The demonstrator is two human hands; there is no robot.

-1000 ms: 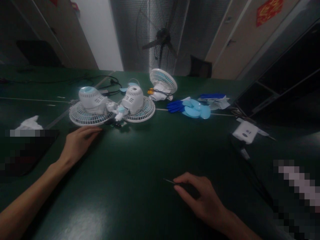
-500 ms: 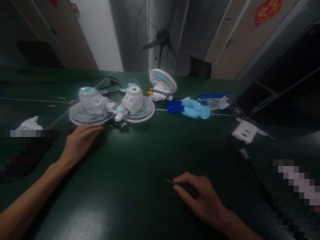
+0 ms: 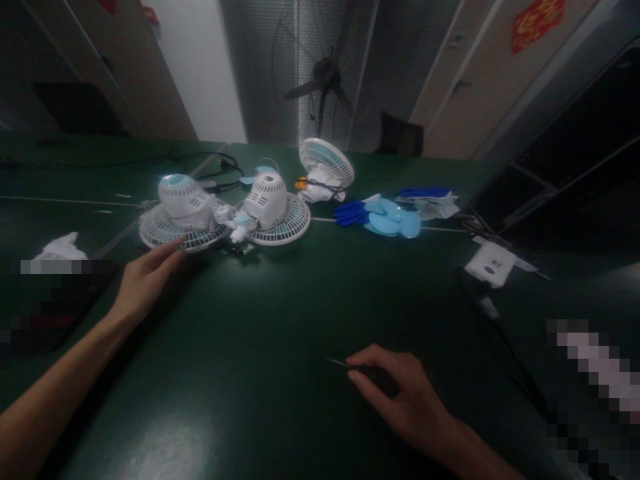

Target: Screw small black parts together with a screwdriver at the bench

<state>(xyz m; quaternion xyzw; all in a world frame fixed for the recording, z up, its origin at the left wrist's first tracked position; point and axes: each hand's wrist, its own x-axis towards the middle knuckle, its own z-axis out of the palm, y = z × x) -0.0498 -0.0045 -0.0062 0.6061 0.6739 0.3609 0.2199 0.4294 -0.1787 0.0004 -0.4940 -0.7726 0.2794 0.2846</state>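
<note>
My left hand (image 3: 145, 277) reaches out with its fingers stretched, holding nothing. Its fingertips overlap the near rim of a small white fan (image 3: 183, 210) that lies face down; whether they touch it I cannot tell. Beside that fan, a second white fan (image 3: 270, 210) also lies on its guard. Small dark and metallic parts (image 3: 239, 249) lie in front of the two. Closer to me, my right hand (image 3: 400, 393) is closed around a thin screwdriver (image 3: 338, 361). Its metal shaft points left, low over the green table (image 3: 270, 313), and its handle is mostly hidden.
A third fan (image 3: 325, 173) stands tilted behind. Light blue fan blades (image 3: 393, 219) lie on blue gloves (image 3: 350, 213). To the right are a white box (image 3: 490, 263) and a dark cable (image 3: 510, 353). White crumpled plastic (image 3: 61, 248) lies on the left.
My left hand has drawn back to the left, and its fingertips now overlap the left fan's rim. My right hand and the screwdriver have stayed in place.
</note>
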